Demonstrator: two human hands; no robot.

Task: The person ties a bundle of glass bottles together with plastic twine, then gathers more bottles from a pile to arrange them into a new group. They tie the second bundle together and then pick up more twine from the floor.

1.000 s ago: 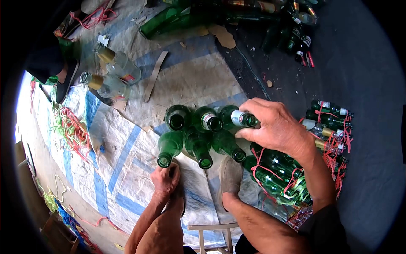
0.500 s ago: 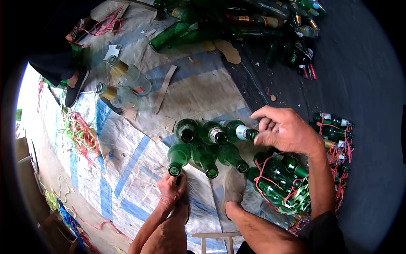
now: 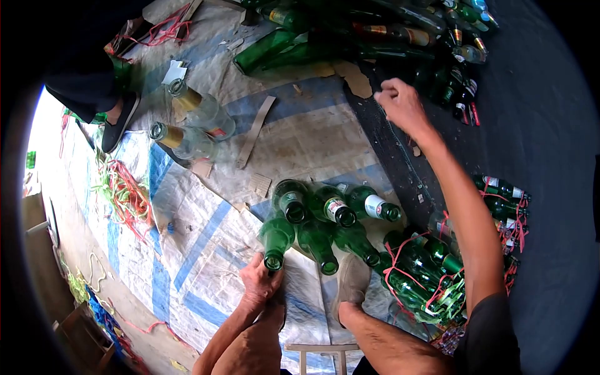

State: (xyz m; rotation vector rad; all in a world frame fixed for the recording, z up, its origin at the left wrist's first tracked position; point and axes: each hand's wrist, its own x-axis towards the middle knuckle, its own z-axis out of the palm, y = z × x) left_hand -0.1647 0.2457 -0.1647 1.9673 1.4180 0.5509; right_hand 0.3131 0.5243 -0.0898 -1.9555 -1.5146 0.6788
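Note:
Several green bottles stand in two rows in front of me, necks toward the camera. By the near-left green bottle [image 3: 275, 240] is my left hand [image 3: 261, 279], its fingers curled in by the bottle's lower part. The bottle hides the fingertips, so what they grip does not show. Out beyond the group, over the dark mat, my right hand [image 3: 400, 107] is stretched forward with its fingers loosely bent and nothing in it. A white-labelled green bottle [image 3: 374, 205] stands at the far right of the group.
A pile of loose bottles [image 3: 337, 44] lies at the far side. Bundled bottles [image 3: 412, 265] tied with pink string lie to the right. Two clear bottles [image 3: 209, 119] stand at left, near a tangle of string [image 3: 125, 194] and another person's shoe [image 3: 119, 128].
My right hand has moved forward, from beside the standing bottles toward the far pile. My left hand stays by the near-left bottle. The whole view has shifted slightly.

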